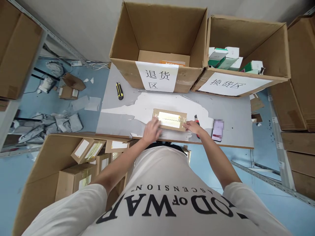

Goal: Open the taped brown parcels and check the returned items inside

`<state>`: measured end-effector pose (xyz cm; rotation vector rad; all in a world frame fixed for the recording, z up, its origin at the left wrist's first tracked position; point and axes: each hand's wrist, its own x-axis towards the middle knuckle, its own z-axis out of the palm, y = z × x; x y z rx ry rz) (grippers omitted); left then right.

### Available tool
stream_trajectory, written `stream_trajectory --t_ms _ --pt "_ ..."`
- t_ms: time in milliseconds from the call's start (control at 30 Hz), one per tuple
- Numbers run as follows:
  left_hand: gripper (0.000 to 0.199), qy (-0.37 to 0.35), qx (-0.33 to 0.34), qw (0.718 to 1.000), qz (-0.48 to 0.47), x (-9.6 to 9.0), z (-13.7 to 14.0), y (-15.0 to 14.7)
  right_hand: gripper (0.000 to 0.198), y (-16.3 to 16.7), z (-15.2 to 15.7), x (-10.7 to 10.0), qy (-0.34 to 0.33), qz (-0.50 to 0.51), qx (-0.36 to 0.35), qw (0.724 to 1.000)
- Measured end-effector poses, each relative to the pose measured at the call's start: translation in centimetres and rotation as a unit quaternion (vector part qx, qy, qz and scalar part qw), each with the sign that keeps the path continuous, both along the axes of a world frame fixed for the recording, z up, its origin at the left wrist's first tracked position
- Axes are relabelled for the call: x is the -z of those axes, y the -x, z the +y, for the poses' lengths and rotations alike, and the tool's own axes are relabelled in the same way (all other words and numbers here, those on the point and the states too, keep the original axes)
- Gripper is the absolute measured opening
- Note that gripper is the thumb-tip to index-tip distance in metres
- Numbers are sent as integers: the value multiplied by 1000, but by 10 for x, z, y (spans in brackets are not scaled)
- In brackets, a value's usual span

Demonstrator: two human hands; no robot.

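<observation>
A small flat cardboard parcel (169, 119) with pale tape and a white label lies on the grey table (236, 114) in front of me. My left hand (152, 130) rests on its near left corner, fingers spread over the cardboard. My right hand (192, 126) touches its right end, fingers pinched at the edge; whether it grips tape or the box edge I cannot tell. A red-handled cutter (196, 120) lies just beyond my right hand.
Two big open cartons stand at the table's back: the left carton (157, 49) with a paper sign, the right carton (246, 52) holding green-and-white boxes. A yellow-black utility knife (119, 90) lies far left, a phone (218, 130) at right. A carton of parcels (81, 164) sits at lower left.
</observation>
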<state>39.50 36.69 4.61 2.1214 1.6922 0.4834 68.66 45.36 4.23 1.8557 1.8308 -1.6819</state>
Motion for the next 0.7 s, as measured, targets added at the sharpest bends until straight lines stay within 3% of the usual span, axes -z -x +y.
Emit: stream_trajectory --t_ms 67,167,233,333,400,500,600,700 --pt "49 -21 113 993 25 5 -12 -14 48 -1 -3 1 1 33 5 999" --pt "52 -24 134 988 68 16 -20 -28 54 -12 -12 7 -7 77 14 997" --pt "54 -22 122 989 80 21 -21 -31 58 -24 -19 16 -73 -9 60 996" --pt "58 -18 116 990 77 25 -20 -33 69 -40 -29 36 -160 -229 93 956" --pt "60 -14 109 991 74 24 -19 -33 78 -46 -33 49 -140 -303 63 941" --pt "61 -11 106 991 77 21 -18 -34 77 -48 -34 62 -100 -319 51 941" --pt "59 -13 109 991 82 19 -14 -33 77 -50 -28 58 -85 -300 72 947" --pt "56 -13 108 991 77 20 -12 -33 73 -49 -18 34 -126 -228 96 961"
